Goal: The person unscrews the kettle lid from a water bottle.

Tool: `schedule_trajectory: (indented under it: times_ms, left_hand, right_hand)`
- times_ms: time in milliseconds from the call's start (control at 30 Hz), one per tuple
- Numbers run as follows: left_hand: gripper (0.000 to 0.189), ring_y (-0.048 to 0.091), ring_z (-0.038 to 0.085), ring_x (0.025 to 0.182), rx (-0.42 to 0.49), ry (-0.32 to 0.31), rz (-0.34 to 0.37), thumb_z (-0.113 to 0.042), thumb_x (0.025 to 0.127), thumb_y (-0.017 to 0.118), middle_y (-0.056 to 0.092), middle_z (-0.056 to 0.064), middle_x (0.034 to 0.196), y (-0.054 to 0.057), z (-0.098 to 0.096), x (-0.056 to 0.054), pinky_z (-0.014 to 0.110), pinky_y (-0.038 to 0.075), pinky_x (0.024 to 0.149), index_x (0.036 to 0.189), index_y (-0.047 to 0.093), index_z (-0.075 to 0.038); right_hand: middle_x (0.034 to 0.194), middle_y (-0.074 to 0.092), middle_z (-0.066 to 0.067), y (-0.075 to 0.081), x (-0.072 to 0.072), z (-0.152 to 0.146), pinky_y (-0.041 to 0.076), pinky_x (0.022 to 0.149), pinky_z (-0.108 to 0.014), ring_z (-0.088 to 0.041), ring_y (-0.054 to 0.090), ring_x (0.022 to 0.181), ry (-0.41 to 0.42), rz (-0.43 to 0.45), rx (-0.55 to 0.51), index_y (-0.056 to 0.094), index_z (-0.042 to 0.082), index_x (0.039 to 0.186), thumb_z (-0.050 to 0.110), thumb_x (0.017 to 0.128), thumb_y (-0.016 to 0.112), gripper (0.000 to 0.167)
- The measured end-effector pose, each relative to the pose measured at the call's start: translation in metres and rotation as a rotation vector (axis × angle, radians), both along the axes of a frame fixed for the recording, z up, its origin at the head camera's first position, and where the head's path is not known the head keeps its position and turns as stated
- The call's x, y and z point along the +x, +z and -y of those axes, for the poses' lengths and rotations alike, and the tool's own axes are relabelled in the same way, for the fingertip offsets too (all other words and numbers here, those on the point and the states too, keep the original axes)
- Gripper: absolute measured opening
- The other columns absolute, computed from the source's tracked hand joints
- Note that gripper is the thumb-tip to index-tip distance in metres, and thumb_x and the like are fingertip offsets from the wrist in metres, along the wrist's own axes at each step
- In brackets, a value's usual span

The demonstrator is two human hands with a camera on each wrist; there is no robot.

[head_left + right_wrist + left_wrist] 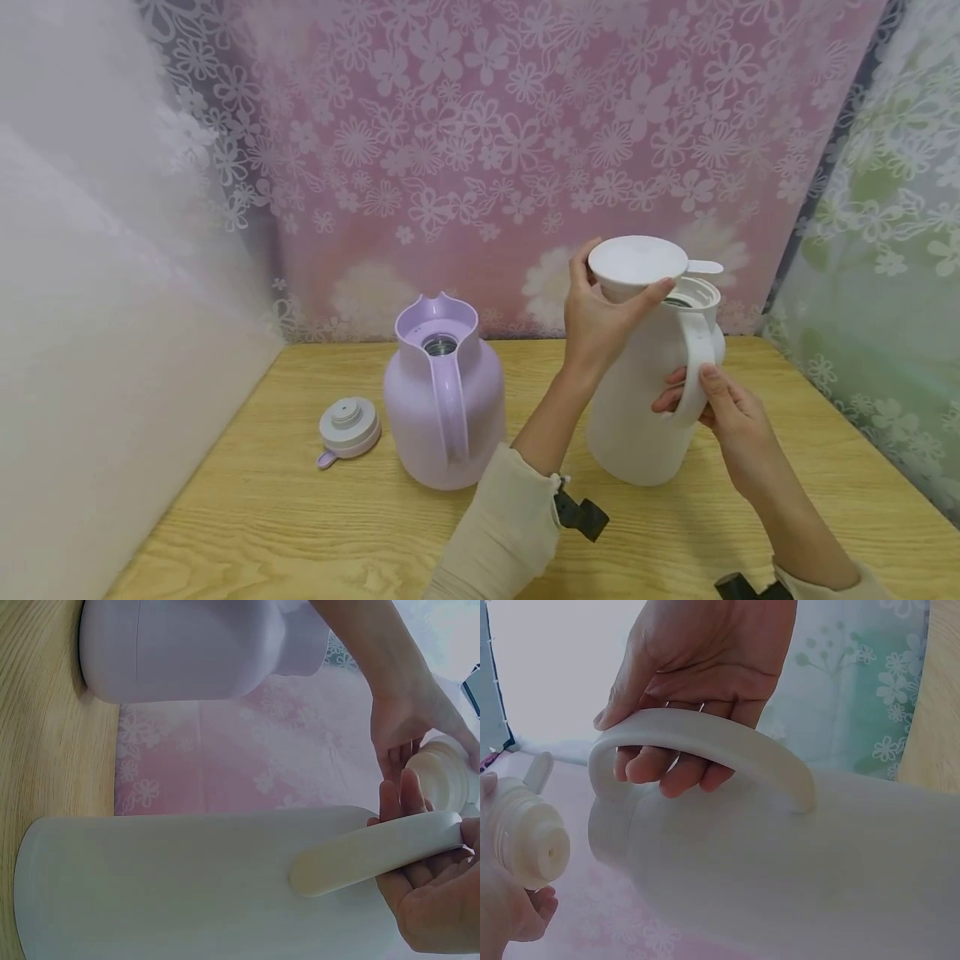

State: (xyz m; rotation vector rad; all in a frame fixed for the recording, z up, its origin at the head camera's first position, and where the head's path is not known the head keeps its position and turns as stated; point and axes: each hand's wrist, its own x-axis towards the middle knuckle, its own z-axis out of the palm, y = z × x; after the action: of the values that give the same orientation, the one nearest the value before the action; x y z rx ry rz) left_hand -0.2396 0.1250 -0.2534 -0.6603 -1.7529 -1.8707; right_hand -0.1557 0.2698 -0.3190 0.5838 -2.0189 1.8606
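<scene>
A tall white thermos jug stands on the table at the right, its mouth uncovered. My right hand holds the jug's handle, fingers passing through the loop and thumb on its outer side. Just left of the mouth and a little above it, my left hand grips a round white lid by its sides. The lid's flat top faces up and its tab points right. In the left wrist view, the stepped underside of the lid shows, apart from the jug's neck.
To the left stands a lilac thermos jug with an uncovered mouth and its handle toward me. Beside it a grey and lilac lid lies upside down on the wooden table. A pink flowered sheet hangs behind the table.
</scene>
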Motion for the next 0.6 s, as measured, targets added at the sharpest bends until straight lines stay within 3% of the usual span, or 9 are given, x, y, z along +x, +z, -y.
schedule_trajectory:
  times_ms: [167,367,600]
  left_hand:
    - [0.075,0.051,0.004,0.100,0.066,-0.071,-0.049,-0.016,0.071,0.079,0.050,-0.005,0.116,-0.005,0.008,0.006,0.023,0.044,0.081,0.132,0.036,-0.015]
    - [0.077,0.050,0.006,0.102,0.094,-0.149,-0.039,-0.011,0.070,0.079,0.046,-0.010,0.118,-0.015,0.019,0.015,0.026,0.044,0.083,0.133,0.035,-0.019]
    - [0.079,0.050,0.007,0.105,0.100,-0.188,-0.020,-0.008,0.071,0.077,0.046,-0.010,0.121,-0.030,0.030,0.023,0.028,0.041,0.088,0.136,0.033,-0.017]
  right_hand:
    - [0.081,0.065,-0.008,0.000,0.000,0.000,0.045,0.073,-0.022,-0.016,0.061,0.082,-0.003,-0.003,-0.006,0.054,-0.005,0.104,0.018,0.103,0.025,0.037]
    - [0.082,0.065,-0.007,0.000,-0.001,-0.001,0.045,0.075,-0.021,-0.015,0.061,0.083,0.033,-0.011,-0.009,0.055,-0.003,0.103,0.017,0.103,0.025,0.036]
    - [0.082,0.065,-0.008,-0.001,0.000,0.001,0.045,0.075,-0.021,-0.015,0.061,0.081,0.003,-0.009,-0.021,0.054,-0.006,0.103,0.017,0.102,0.026,0.036]
